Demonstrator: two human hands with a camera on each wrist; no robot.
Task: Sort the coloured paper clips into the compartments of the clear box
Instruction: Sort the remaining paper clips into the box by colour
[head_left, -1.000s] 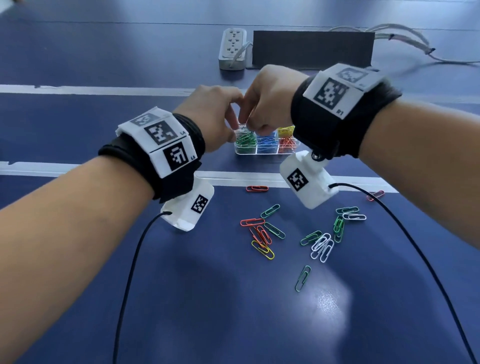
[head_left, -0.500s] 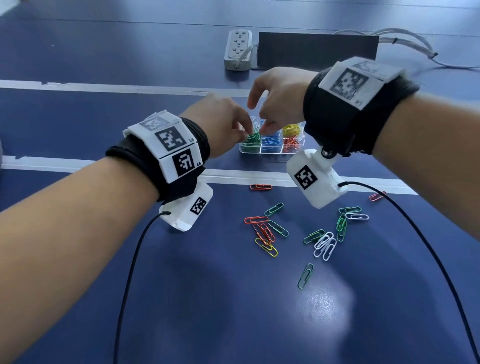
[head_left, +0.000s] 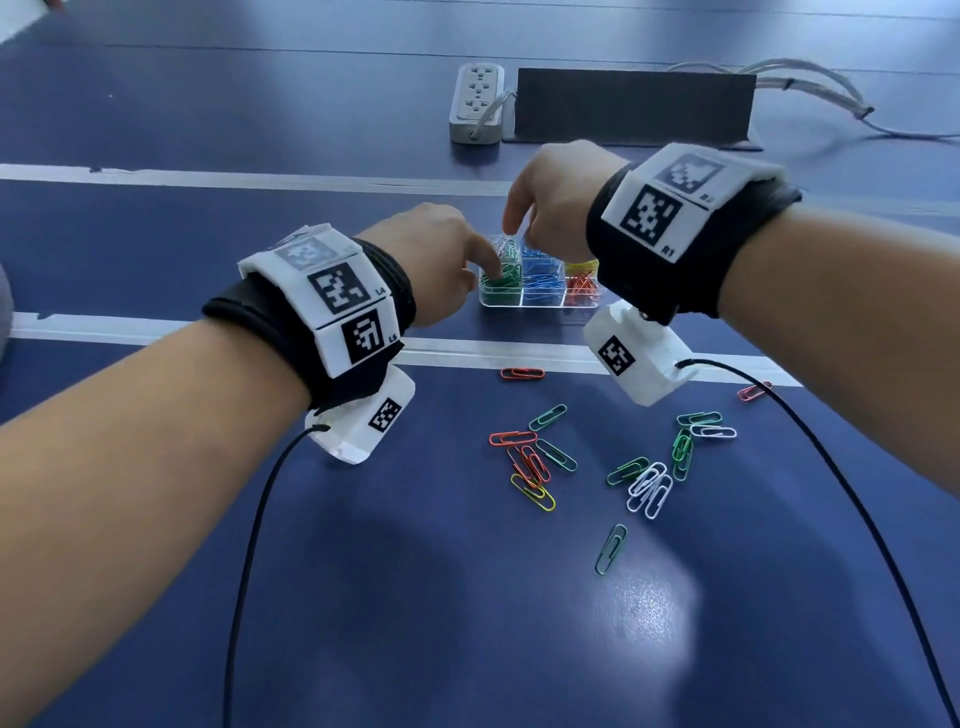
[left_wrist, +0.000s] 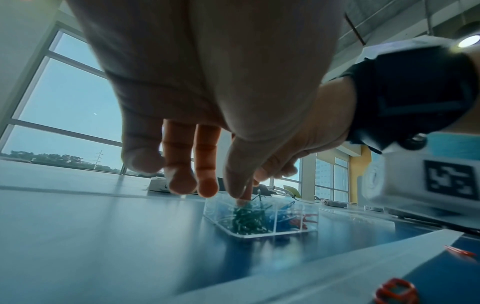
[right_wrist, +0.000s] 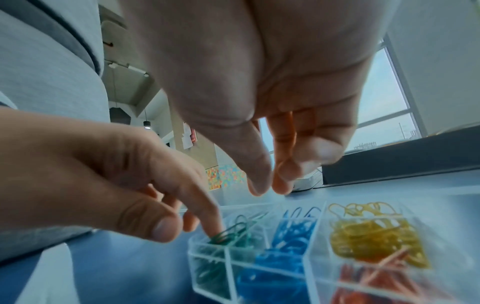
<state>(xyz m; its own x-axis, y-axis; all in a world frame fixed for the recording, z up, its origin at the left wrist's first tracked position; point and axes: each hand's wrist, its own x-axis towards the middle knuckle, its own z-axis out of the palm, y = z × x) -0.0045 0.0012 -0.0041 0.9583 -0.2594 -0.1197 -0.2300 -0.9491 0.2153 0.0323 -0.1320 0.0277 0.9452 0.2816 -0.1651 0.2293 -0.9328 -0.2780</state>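
The clear box (head_left: 540, 304) holds green, blue, yellow, orange and white clips in separate compartments. My left hand (head_left: 485, 260) reaches it from the left, and its forefinger presses down on the green clips (right_wrist: 228, 232) in the front-left compartment. Its other fingers (left_wrist: 182, 181) hang fairly straight. My right hand (head_left: 519, 228) hovers over the back of the box. Its thumb and fingers (right_wrist: 281, 185) point down with tips close together and nothing between them. Loose clips (head_left: 530, 462) in orange, green, yellow and white lie on the blue table nearer me.
A white power strip (head_left: 477, 101) and a black panel (head_left: 634, 104) lie behind the box, with grey cables (head_left: 810, 88) to the right. Wrist camera cords trail over the table. A white tape line (head_left: 208, 332) crosses in front of the box.
The two hands were bunched together above the box; they have drawn apart. The left forefinger has gone down onto the green clips, and the right hand's fingers have loosened.
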